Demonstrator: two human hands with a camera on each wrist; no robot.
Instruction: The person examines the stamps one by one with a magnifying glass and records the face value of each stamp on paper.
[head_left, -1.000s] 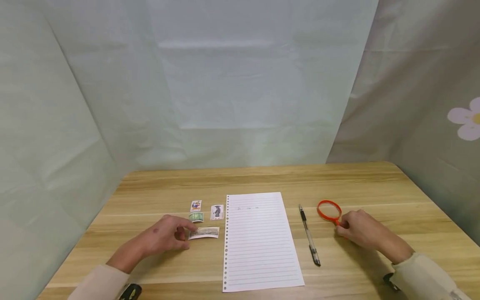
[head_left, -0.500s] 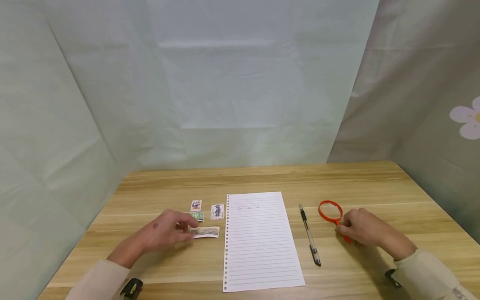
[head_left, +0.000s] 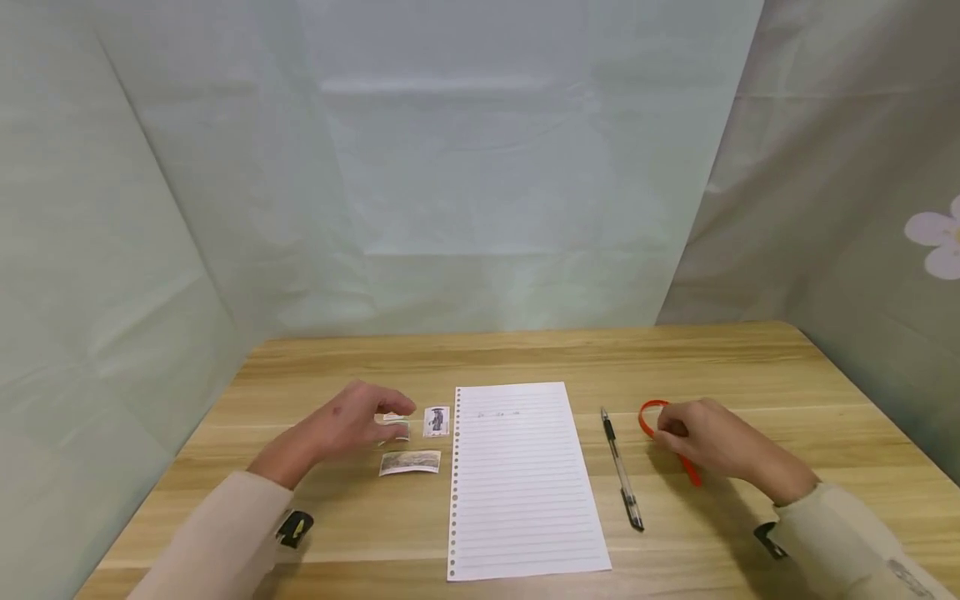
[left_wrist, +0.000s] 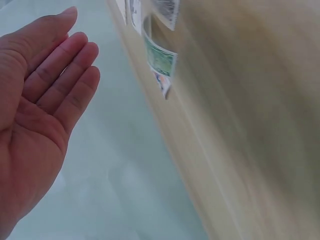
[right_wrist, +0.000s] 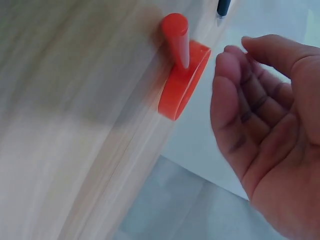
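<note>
A: What have I got under my hands?

B: My left hand hovers over the stamps, fingers relaxed and spread, holding nothing; the wrist view shows the palm clear of the green stamp. It covers two of them in the head view.

A: And the other side?

B: My right hand is just above the magnifier, fingers loosely curved. The wrist view shows a gap between fingertips and the red rim, so it grips nothing. The magnifier lies flat on the bench, right of the pen.

A: What lies around them?

B: Two more stamps are in plain sight: a dark-figured one just left of the paper, and a long grey one nearer me. The paper sits in the middle, lined, with a few faint marks on its top line and the rest bare.

A: So how far along am I?

B: Early, I judge. No stamp is lifted, the magnifier isn't picked up, the pen lies untouched. Picking up a stamp and the lens, looking and noting all seem left.
</note>
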